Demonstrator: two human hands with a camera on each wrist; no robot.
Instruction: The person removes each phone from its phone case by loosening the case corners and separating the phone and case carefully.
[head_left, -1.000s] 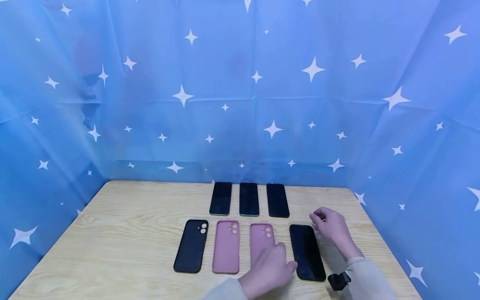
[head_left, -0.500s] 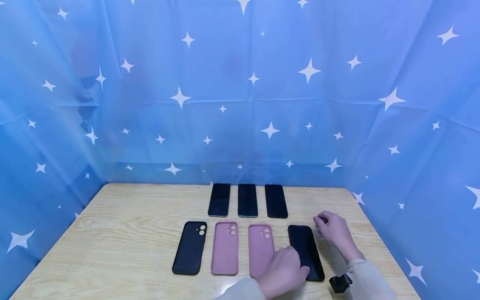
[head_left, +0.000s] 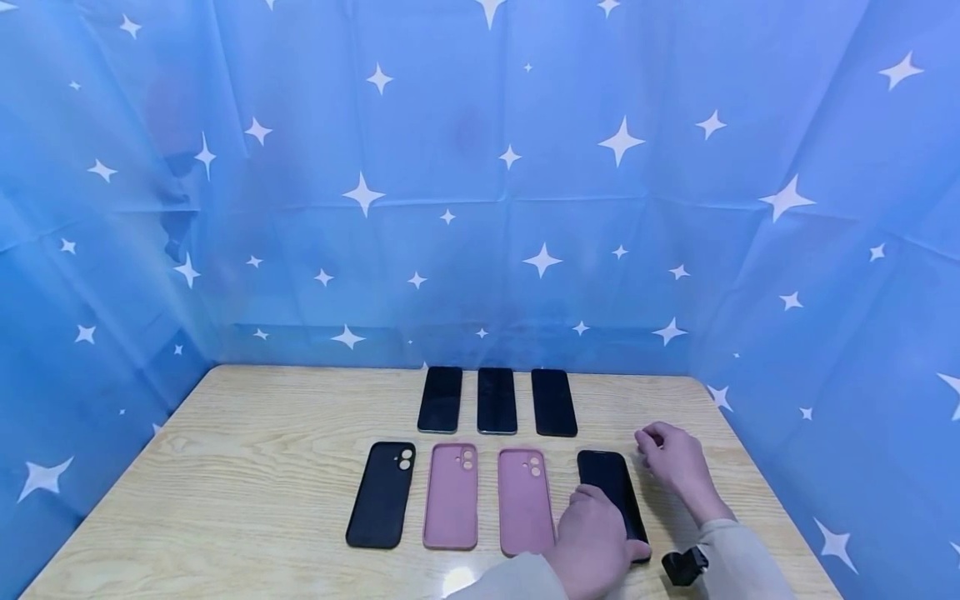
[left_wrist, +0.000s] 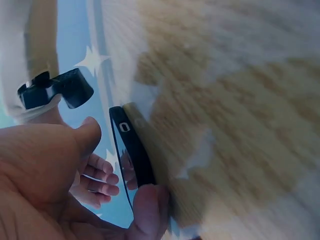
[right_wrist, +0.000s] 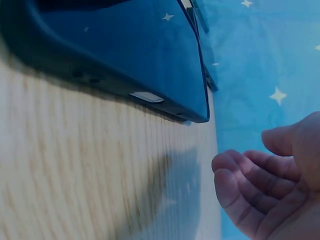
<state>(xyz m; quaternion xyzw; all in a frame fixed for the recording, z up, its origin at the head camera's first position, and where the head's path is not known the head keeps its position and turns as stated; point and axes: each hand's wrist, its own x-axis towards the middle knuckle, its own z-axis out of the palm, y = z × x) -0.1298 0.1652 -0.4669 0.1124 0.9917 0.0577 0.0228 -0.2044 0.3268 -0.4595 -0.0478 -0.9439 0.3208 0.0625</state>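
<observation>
A phone in a black case (head_left: 609,473) lies screen up at the right end of the front row. My left hand (head_left: 592,537) reaches over its lower part and hides some of the screen. In the left wrist view a fingertip (left_wrist: 150,202) touches the edge of the cased phone, while the thumb (left_wrist: 89,135) stands off it. Beside the phone's right edge, my right hand (head_left: 675,462) hovers with loosely bent fingers and nothing between them. The right wrist view has the cased phone (right_wrist: 130,55) apart from that hand (right_wrist: 270,185).
Left of the cased phone lie a pink phone case (head_left: 525,500), another pink case (head_left: 452,500) and a black case (head_left: 381,496), hollow sides up. Behind them are three dark phones (head_left: 497,400). A starry blue curtain (head_left: 465,250) surrounds the wooden table (head_left: 225,492).
My left hand has moved right from the nearest pink case to over the cased phone, uncovering that pink case. My right hand has drifted slightly right. The phones and cases have stayed put.
</observation>
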